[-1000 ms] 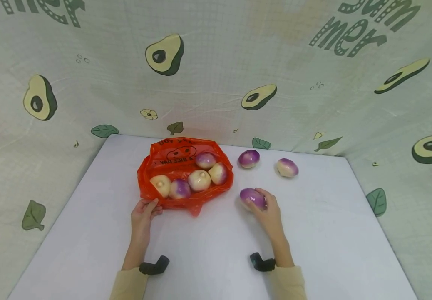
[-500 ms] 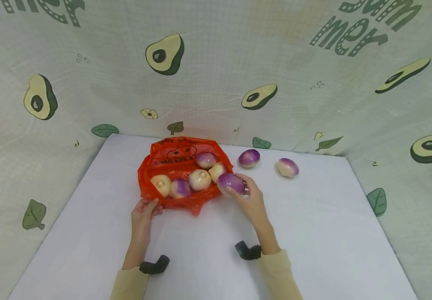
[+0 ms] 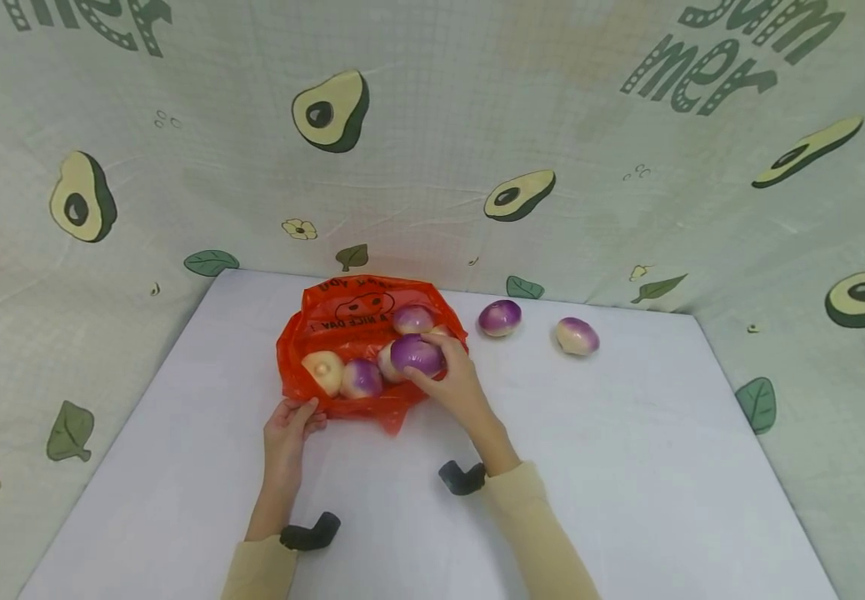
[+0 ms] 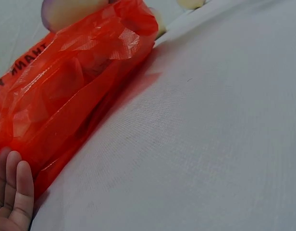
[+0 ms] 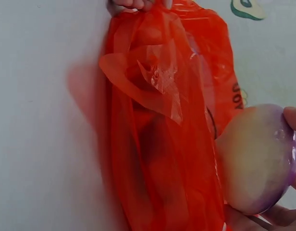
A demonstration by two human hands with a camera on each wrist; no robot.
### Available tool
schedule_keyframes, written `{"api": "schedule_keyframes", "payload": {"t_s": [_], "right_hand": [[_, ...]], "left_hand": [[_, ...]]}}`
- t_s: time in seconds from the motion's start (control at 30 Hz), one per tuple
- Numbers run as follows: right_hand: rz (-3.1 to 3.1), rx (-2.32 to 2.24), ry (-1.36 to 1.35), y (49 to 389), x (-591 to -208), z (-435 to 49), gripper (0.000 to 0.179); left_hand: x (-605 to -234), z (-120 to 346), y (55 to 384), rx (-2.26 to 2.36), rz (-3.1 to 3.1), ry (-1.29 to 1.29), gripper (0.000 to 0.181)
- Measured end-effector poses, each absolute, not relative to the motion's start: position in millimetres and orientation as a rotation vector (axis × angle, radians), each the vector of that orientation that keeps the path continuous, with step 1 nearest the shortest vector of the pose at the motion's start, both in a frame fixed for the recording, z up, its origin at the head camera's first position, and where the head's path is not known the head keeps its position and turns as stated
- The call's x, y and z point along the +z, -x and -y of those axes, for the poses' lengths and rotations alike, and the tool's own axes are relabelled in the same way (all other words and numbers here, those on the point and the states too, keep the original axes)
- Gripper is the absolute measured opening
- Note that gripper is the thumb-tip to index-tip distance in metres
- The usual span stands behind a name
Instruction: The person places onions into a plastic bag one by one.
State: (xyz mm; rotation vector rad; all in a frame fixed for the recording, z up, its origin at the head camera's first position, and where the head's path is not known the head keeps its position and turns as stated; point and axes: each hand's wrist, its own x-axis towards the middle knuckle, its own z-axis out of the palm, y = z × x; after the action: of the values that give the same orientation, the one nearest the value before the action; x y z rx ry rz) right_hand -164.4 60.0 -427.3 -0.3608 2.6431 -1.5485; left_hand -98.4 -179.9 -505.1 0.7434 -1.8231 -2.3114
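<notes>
A red plastic bag (image 3: 305, 333) lies with its mouth open on the white table, holding several glossy purple-and-white turnips (image 3: 361, 378). At the bag's near left corner, my left hand (image 3: 290, 429) pinches the rim between thumb and fingers; the left wrist view shows its fingertips (image 4: 24, 178) against the red film. My right hand (image 3: 458, 383) grips another turnip (image 3: 416, 354) over the right part of the bag's mouth, overlapping the turnips inside. In the right wrist view this held turnip (image 5: 258, 159) shows its pale side, right beside the bag's edge.
Two more turnips lie on the table right of the bag: a dark purple one (image 3: 500, 318) and a paler one (image 3: 577, 336). A cloth backdrop (image 3: 432, 125) printed with avocados stands behind and beside the white table (image 3: 627, 467).
My right hand has carried its turnip leftward and away from me, from the table right of the bag to over the bag's mouth. My left hand has stayed at the rim.
</notes>
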Motion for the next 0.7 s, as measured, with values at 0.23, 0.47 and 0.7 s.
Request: {"api": "schedule_keyframes", "payload": {"t_s": [0.23,0.47,0.7], "right_hand": [[-2.646,-1.467,0.403,175.7,-427.7,-38.6,0.06],[-2.648,-1.373,0.44,186.1,-427.5,-16.9,0.062],[-2.706,-1.204,0.464,193.7,-430.4,0.1,0.062]], "left_hand": [[-505.5,179.7,98.7,-2.308,1.823,-0.734,0.026],[-505.2,180.3,97.9,-2.31,1.833,-0.747,0.031],[-507.4,180.7,98.5,-2.324,1.814,-0.73,0.029]]}}
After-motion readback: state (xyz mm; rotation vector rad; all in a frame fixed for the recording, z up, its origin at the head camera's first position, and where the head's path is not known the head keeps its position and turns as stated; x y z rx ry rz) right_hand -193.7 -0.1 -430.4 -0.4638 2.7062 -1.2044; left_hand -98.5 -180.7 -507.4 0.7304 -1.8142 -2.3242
